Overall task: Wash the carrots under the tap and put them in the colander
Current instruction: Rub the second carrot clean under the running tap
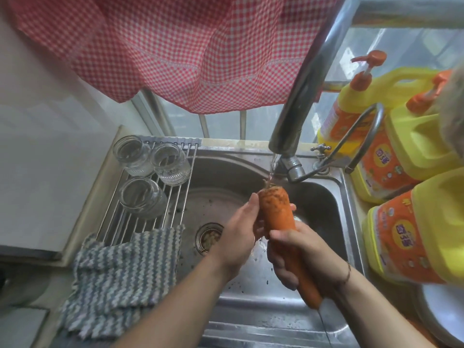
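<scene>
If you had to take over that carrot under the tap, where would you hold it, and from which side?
Probably the lower, narrower half of the carrot, from the right, as the right hand does now. It stands tilted, thick end up under the tap, so a low grip leaves the dirty top in the stream.

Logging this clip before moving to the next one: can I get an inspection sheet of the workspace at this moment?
Surface: steel sink, wet, dark specks around the drain.
Job's things: carrot held under the tap, water running onto its soil-speckled top; no colander in view.
Clutter: three glass jars on a wire rack; striped knitted cloth draped over the sink's edge; yellow detergent jugs at right.
Grippers: left hand grips the carrot's upper part; right hand grips its lower part.
Cables: nothing seen.
Surroundings: red checked curtain above, window bars behind.
</scene>
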A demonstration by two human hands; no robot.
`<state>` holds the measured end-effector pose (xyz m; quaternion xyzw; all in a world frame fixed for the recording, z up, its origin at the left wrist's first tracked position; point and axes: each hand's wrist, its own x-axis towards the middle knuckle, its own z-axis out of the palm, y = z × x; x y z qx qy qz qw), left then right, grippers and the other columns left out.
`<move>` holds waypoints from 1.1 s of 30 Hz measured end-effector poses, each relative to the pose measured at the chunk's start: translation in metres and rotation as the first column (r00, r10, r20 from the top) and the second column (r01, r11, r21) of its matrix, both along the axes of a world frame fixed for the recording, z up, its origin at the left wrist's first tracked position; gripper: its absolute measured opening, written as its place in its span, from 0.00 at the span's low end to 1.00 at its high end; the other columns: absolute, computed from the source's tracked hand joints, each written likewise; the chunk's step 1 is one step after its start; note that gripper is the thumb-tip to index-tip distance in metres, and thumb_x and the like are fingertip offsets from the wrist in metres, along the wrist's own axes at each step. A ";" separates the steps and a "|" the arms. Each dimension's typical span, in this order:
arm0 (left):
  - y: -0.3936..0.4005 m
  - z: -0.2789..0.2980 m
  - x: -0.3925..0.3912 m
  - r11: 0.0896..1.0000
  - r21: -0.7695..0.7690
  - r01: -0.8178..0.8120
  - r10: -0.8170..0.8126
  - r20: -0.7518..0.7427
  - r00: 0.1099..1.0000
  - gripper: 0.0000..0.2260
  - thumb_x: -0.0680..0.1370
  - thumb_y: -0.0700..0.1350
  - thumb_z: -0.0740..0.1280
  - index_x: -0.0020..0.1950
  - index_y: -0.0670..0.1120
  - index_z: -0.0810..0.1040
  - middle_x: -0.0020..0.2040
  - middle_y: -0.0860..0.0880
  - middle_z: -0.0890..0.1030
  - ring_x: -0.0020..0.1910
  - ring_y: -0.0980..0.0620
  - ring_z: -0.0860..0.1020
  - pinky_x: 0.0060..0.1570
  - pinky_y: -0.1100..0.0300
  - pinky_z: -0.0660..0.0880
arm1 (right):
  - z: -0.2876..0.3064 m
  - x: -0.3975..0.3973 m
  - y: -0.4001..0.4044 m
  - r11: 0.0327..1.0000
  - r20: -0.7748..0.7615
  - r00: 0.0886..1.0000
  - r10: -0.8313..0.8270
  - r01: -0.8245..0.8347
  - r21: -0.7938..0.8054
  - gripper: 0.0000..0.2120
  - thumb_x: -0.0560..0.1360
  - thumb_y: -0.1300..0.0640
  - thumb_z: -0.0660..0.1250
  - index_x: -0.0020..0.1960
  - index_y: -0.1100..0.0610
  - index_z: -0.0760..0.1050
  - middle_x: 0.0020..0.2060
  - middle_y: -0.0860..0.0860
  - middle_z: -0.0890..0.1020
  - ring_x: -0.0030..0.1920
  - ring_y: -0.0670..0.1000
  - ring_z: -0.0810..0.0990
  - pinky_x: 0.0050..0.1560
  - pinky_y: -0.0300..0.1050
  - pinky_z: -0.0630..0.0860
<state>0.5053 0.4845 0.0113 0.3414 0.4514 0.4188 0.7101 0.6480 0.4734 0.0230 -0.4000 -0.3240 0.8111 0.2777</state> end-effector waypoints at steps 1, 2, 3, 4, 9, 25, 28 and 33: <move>-0.002 0.000 0.001 1.000 -0.016 -0.013 0.013 0.002 1.000 0.27 0.82 0.61 0.52 0.65 0.42 0.76 0.60 0.41 0.83 0.62 0.44 0.80 0.64 0.48 0.74 | 0.002 -0.001 0.001 1.000 0.031 0.999 0.015 -0.015 -0.006 0.24 0.67 0.43 0.71 0.48 0.63 0.69 0.27 0.59 0.71 0.20 0.52 0.70 0.23 0.40 0.69; -0.004 0.000 0.003 0.998 -0.027 -0.050 0.050 0.000 0.999 0.29 0.79 0.64 0.54 0.65 0.41 0.77 0.59 0.40 0.83 0.60 0.43 0.81 0.61 0.49 0.75 | 0.002 -0.001 0.004 0.999 0.086 0.996 0.039 -0.039 0.000 0.29 0.68 0.38 0.68 0.50 0.64 0.70 0.29 0.59 0.73 0.22 0.55 0.72 0.25 0.42 0.72; -0.006 0.000 0.004 0.995 -0.036 -0.095 0.094 -0.004 0.996 0.31 0.76 0.66 0.57 0.64 0.41 0.77 0.58 0.38 0.83 0.59 0.43 0.81 0.58 0.49 0.76 | 0.002 0.000 0.006 0.997 0.176 0.982 0.064 -0.070 0.027 0.34 0.69 0.33 0.65 0.51 0.66 0.71 0.30 0.60 0.76 0.25 0.58 0.76 0.28 0.45 0.75; -0.007 0.001 0.006 0.989 -0.049 -0.137 0.137 -0.003 0.991 0.32 0.74 0.67 0.59 0.63 0.42 0.77 0.58 0.35 0.81 0.58 0.41 0.81 0.57 0.48 0.76 | 0.004 0.000 0.008 0.989 0.324 0.944 0.070 -0.107 0.099 0.39 0.69 0.28 0.61 0.51 0.65 0.75 0.32 0.60 0.79 0.29 0.60 0.79 0.32 0.48 0.79; -0.008 0.006 0.007 0.973 -0.077 -0.218 0.219 0.009 0.976 0.30 0.74 0.63 0.56 0.65 0.43 0.74 0.59 0.38 0.82 0.59 0.43 0.81 0.66 0.42 0.73 | 0.016 -0.002 0.012 0.675 0.671 0.462 -0.580 -0.190 0.713 0.22 0.73 0.34 0.61 0.31 0.49 0.77 0.25 0.46 0.79 0.31 0.44 0.79 0.32 0.34 0.72; -0.011 0.001 -0.007 0.990 0.133 -0.042 0.070 -0.214 0.974 0.20 0.78 0.62 0.51 0.69 0.61 0.67 0.50 0.57 0.83 0.52 0.61 0.81 0.52 0.66 0.75 | 0.039 -0.019 0.020 0.650 0.577 0.561 -0.593 -0.089 0.754 0.05 0.69 0.48 0.74 0.42 0.48 0.86 0.33 0.40 0.84 0.36 0.35 0.82 0.38 0.23 0.73; -0.013 0.000 -0.004 0.983 0.176 -0.043 0.088 -0.258 0.962 0.20 0.79 0.60 0.51 0.70 0.58 0.66 0.57 0.55 0.81 0.58 0.62 0.79 0.58 0.66 0.72 | 0.036 -0.024 0.019 0.624 0.584 0.518 -0.625 -0.117 0.772 0.08 0.68 0.46 0.72 0.40 0.49 0.86 0.31 0.41 0.84 0.37 0.36 0.82 0.40 0.25 0.74; -0.011 0.001 -0.001 0.968 0.241 -0.064 0.142 -0.320 0.937 0.20 0.82 0.59 0.50 0.69 0.51 0.67 0.58 0.49 0.80 0.60 0.54 0.78 0.62 0.60 0.73 | 0.027 -0.026 0.022 0.504 0.523 0.476 -0.707 -0.181 0.845 0.12 0.71 0.54 0.72 0.29 0.53 0.81 0.20 0.40 0.74 0.29 0.41 0.77 0.30 0.26 0.70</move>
